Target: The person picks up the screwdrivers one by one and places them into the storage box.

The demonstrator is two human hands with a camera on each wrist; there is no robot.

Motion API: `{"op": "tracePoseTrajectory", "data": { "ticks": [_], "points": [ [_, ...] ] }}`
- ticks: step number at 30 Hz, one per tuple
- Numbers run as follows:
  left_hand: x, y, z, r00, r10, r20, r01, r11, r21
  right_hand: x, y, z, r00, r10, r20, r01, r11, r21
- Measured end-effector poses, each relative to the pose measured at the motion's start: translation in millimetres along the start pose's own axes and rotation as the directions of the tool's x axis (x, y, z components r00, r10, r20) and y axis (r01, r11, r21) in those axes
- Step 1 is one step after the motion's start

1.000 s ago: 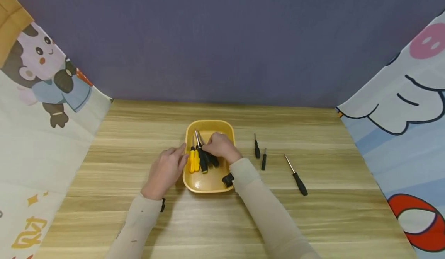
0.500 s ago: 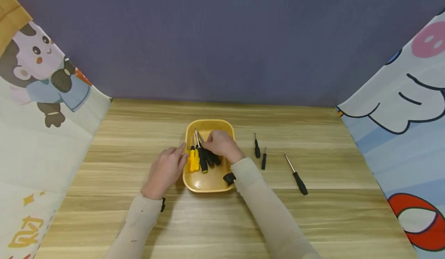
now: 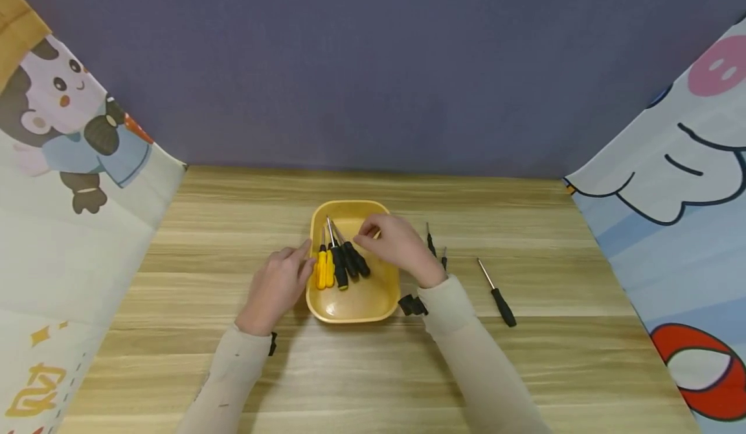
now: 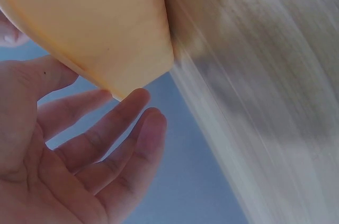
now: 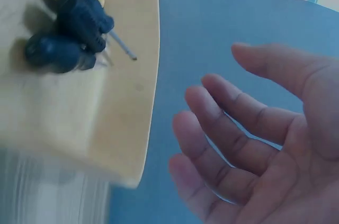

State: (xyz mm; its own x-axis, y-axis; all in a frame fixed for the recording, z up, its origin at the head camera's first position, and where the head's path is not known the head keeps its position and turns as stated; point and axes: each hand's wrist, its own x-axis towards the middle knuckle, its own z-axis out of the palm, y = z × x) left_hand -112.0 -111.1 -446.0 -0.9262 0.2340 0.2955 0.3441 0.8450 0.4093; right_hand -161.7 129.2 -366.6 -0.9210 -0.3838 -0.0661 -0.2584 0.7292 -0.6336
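A yellow plastic tray (image 3: 379, 295) stands on the table with several screwdrivers in its left half. Two of these have yellow handles (image 3: 325, 271); beside them lie several black-handled screwdrivers (image 3: 340, 273). My left hand (image 3: 278, 286) holds the tray's left rim, thumb over the edge and other fingertips by the outer wall, as the left wrist view (image 4: 90, 144) shows. Above the tray's right side is my right hand (image 3: 399, 245), its fingers loosely bent with nothing between them. In the right wrist view this hand (image 5: 254, 144) is apart from the tray.
Right of the tray lie two small black screwdrivers (image 3: 430, 243), partly hidden by my right hand and wrist. Farther right is a larger black screwdriver (image 3: 502, 306). A dark blue-grey panel (image 3: 373, 71) closes off the back of the wooden table (image 3: 233, 194); printed sheets flank both sides.
My right hand has let go of a black-handled screwdriver in the tray and moved right, over the tray's right rim. The left hand has stayed at the left rim.
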Motion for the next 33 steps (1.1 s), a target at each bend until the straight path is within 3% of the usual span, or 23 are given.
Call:
{"op": "tracePoseTrajectory", "data": {
  "ticks": [7,13,22,33],
  "points": [
    [-0.5,3.5,-3.4,1.0,-0.009,0.004,0.009,1.0,-0.004,-25,24,-6.6,0.993,-0.061,-0.102,0.062,0.998,0.011],
    [-1.9,4.9,-3.0,1.0,-0.003,0.01,0.003,1.0,-0.006,-48,53,-8.3,0.982,-0.046,-0.185,0.051,0.999,0.021],
    [-3.9,5.6,-6.1,1.0,-0.013,0.015,0.014,1.0,-0.017,-86,99,-20.1,0.977,0.126,-0.175,-0.121,0.992,0.036],
    [-5.3,5.8,-5.7,0.999,-0.026,0.025,0.027,0.999,-0.036,-141,148,-39.0,0.945,0.234,-0.228,-0.243,0.97,-0.013]
  ]
}}
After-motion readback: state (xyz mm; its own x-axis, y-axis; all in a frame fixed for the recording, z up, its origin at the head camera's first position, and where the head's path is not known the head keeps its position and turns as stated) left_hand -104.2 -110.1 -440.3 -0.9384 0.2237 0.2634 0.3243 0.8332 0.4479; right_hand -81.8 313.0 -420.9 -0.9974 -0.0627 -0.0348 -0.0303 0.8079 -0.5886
